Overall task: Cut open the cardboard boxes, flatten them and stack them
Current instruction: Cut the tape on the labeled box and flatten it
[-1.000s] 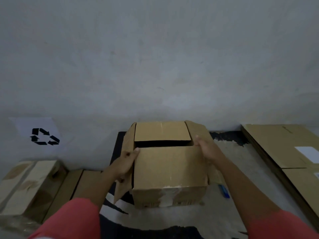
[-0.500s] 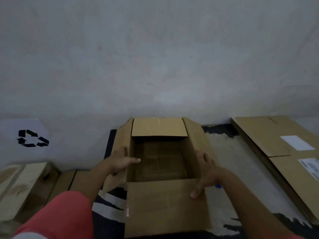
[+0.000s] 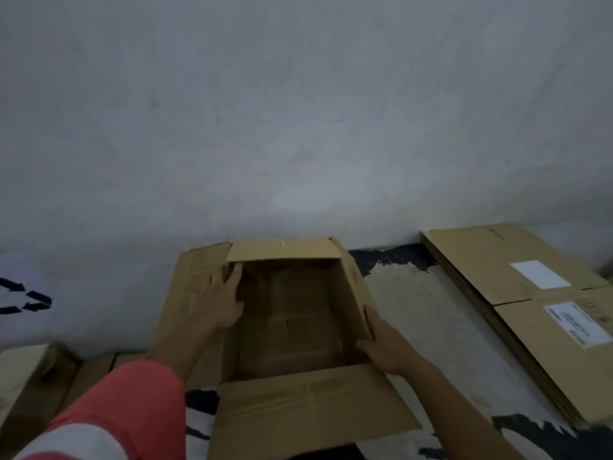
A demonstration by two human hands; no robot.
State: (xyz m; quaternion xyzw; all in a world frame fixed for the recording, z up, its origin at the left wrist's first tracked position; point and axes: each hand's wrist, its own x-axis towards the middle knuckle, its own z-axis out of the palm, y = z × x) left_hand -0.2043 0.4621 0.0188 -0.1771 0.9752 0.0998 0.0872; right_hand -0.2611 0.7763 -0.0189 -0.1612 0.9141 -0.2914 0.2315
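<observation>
An open brown cardboard box (image 3: 292,313) stands on the floor in front of me with all its flaps spread out. My left hand (image 3: 217,302) lies flat with spread fingers on the left flap (image 3: 185,287), pressing it outward. My right hand (image 3: 386,343) holds the near end of the right flap (image 3: 356,287), thumb on the inner side and fingers behind it. The near flap (image 3: 308,410) lies folded toward me. The far flap (image 3: 282,249) leans against the wall.
A stack of flattened boxes (image 3: 537,313) with white labels lies at the right. More cardboard boxes (image 3: 36,386) sit at the lower left. A sheet with a recycling symbol (image 3: 23,297) hangs on the wall at the left. The grey wall stands close behind the box.
The near flap was folded down toward me. My left hand has since pushed the left flap flat outward, and my right hand has moved to the right flap's near end.
</observation>
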